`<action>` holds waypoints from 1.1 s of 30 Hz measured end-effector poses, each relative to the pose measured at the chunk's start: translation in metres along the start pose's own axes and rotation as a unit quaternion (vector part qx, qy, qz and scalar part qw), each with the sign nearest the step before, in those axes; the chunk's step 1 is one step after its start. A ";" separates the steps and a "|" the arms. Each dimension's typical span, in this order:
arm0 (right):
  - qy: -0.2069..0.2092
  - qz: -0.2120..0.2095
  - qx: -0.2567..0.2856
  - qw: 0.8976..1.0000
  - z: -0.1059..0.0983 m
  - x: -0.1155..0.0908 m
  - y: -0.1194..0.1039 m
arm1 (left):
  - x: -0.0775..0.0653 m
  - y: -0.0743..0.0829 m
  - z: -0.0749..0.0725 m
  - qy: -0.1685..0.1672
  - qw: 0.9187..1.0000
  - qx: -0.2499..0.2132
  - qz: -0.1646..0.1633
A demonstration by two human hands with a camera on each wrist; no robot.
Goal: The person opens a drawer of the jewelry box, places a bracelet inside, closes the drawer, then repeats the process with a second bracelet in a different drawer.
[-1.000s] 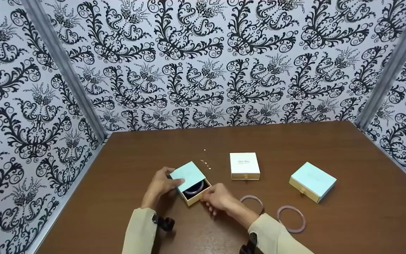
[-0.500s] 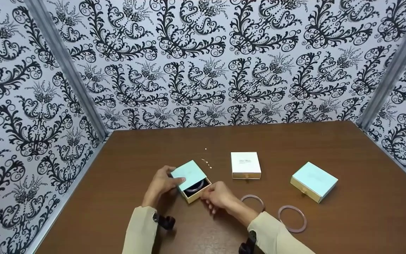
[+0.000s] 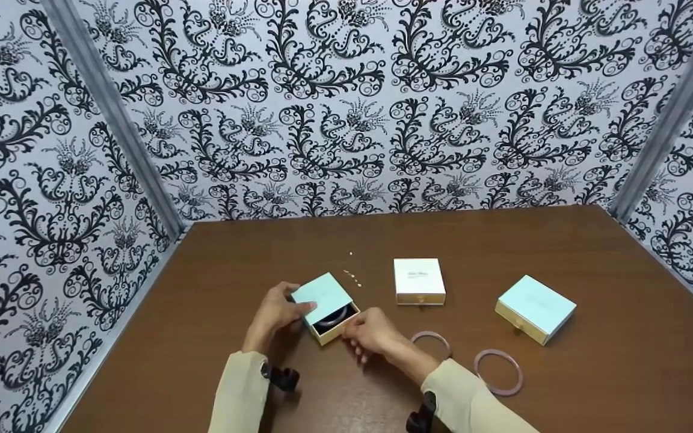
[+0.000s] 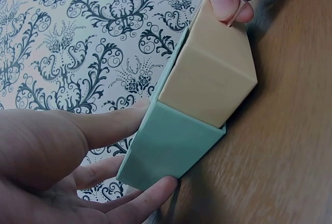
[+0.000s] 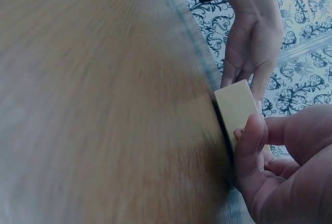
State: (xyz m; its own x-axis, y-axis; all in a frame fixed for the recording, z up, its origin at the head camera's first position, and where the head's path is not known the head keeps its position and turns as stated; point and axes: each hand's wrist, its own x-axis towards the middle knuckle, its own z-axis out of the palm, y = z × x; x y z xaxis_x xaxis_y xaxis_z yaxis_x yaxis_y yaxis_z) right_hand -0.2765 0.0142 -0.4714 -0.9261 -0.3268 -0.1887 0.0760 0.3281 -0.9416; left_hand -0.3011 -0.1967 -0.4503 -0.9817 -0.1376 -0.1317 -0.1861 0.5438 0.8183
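Brown wood-grain table, left fingers gripping square turquoise box, right fingers pinching drawer tab, round bangle inside

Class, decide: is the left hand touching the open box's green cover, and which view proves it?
Touching. The left wrist view shows it: the left hand has a fingertip against the side of the green cover, without a gap.

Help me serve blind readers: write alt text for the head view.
A person's left hand holds a mint box while the right hand grips its partly open drawer, which contains a ring. Nearby on a brown table: a white box, a pale-blue box, two mauve rings.
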 end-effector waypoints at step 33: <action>0.017 -0.014 -0.013 1.000 0.006 0.007 -0.002 | -0.002 -0.002 -0.003 -0.004 1.000 0.000 0.001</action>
State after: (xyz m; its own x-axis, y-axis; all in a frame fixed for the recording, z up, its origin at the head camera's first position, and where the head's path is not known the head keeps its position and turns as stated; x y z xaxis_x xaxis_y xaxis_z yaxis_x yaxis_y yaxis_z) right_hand -0.2811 0.0062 -0.4724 -0.9400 -0.3054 -0.1519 0.0407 0.3417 -0.9389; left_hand -0.2988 -0.1996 -0.4500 -0.9825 -0.1294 -0.1341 -0.1833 0.5436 0.8190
